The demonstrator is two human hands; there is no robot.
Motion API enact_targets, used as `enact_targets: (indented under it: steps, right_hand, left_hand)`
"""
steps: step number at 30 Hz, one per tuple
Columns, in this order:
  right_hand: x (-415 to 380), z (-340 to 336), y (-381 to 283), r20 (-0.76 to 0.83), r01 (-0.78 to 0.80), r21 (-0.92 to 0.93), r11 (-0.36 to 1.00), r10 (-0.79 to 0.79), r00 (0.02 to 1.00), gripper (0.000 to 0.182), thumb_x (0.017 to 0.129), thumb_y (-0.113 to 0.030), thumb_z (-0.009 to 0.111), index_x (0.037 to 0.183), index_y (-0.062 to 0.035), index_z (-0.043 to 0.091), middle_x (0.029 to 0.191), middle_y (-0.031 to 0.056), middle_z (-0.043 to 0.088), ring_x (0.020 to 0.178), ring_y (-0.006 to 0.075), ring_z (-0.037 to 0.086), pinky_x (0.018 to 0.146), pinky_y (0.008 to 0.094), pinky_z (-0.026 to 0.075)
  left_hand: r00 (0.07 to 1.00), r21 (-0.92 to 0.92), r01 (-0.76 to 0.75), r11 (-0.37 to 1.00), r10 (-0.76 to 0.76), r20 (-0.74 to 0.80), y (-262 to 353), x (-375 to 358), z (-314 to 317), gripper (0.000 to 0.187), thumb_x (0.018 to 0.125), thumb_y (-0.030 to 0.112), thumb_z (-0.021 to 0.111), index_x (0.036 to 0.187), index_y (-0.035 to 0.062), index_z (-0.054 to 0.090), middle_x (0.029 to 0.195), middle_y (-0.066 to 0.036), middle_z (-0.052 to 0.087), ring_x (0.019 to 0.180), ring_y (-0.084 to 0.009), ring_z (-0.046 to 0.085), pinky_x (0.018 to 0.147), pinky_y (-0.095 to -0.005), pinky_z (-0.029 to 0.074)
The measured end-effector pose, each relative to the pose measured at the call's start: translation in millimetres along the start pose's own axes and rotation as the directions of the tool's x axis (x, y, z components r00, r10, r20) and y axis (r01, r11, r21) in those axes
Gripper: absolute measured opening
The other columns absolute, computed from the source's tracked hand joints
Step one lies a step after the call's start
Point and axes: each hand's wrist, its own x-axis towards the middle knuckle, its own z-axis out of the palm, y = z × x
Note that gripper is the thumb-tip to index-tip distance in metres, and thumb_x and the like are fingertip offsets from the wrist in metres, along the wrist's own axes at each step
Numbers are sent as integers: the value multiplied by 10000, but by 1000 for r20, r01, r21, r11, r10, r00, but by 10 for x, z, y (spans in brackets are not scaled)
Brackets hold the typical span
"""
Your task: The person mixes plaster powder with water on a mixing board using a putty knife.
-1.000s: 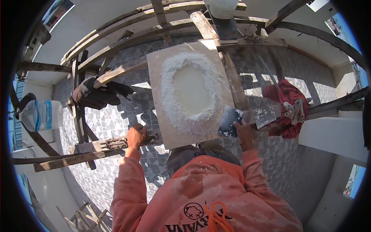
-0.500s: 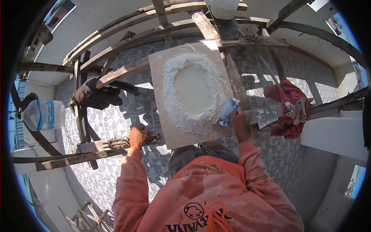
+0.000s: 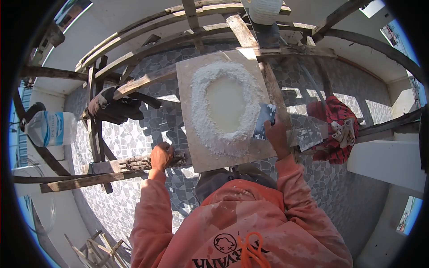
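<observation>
A ring of white powder (image 3: 201,129) lies on a square tan board (image 3: 187,154), with pale liquid (image 3: 227,105) pooled in its middle. My right hand (image 3: 276,133) grips a wide putty knife (image 3: 262,119), its blade at the right side of the ring. My left hand (image 3: 161,156) is closed over the end of a wooden plank left of the board; what its fingers hold, if anything, is hidden. Close by on that plank lies a rusty chain-like piece (image 3: 134,165). Right of my right hand is a second flat blade (image 3: 310,136) smeared with white.
Wooden beams (image 3: 129,58) frame the work spot. Dark gloves (image 3: 109,106) hang on the left, near a large clear bottle (image 3: 52,128). A red and black cloth (image 3: 334,117) lies on the right. At the top stands a white container (image 3: 264,11). Below is patterned tile flooring (image 3: 120,140).
My right hand has lifted slightly with the putty knife, whose blade has turned more upright beside the powder. My left hand stays over the plank. The whole view has shifted a little.
</observation>
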Motion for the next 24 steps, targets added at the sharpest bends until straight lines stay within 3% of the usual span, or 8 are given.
enact_targets:
  steps: [8,14,17,20,22,24]
  right_hand:
    - [152,-73,-239,43,38,-96,995,-34,999,315,848,-215,556,1011,52,586,851,322,636,839,506,631,730,521,502]
    - [212,-213,-181,27,12,4,1000,-12,1000,323,839,-195,544,1034,57,601,807,284,646,767,448,656,708,479,508]
    - [102,-305,122,-6,-82,65,994,83,997,318,831,-188,556,1032,49,621,776,221,664,702,343,667,688,429,507]
    - [-204,-354,481,74,-268,111,957,261,963,348,846,-213,611,1107,17,629,749,147,655,643,209,606,651,375,494]
    - [-458,-426,294,144,-409,-5,913,405,903,345,853,-208,622,1118,12,636,785,110,669,664,163,592,655,350,492]
    - [-760,-394,398,153,-467,11,884,460,875,324,865,-193,628,1119,9,644,826,78,678,693,127,587,665,329,493]
  left_hand:
    - [1000,14,12,1000,-12,11,42,-6,-28,259,852,255,614,819,10,693,858,-218,689,795,-435,658,703,-480,522]
    - [998,0,47,999,-47,28,27,7,-22,277,853,271,609,837,9,701,874,-238,688,808,-439,661,710,-482,523]
    - [999,6,38,999,-38,11,33,2,-18,292,861,285,612,838,9,701,879,-240,690,806,-444,660,711,-486,522]
    - [1000,20,26,999,-27,5,93,5,-63,299,871,295,619,834,10,698,871,-232,692,804,-443,658,713,-487,520]
    - [1000,35,20,999,-20,8,79,3,-53,298,877,299,624,831,13,695,869,-223,691,807,-437,656,714,-485,518]
    - [1000,11,20,1000,-20,11,85,-9,-46,283,876,288,624,828,17,690,868,-217,684,812,-427,653,712,-481,514]
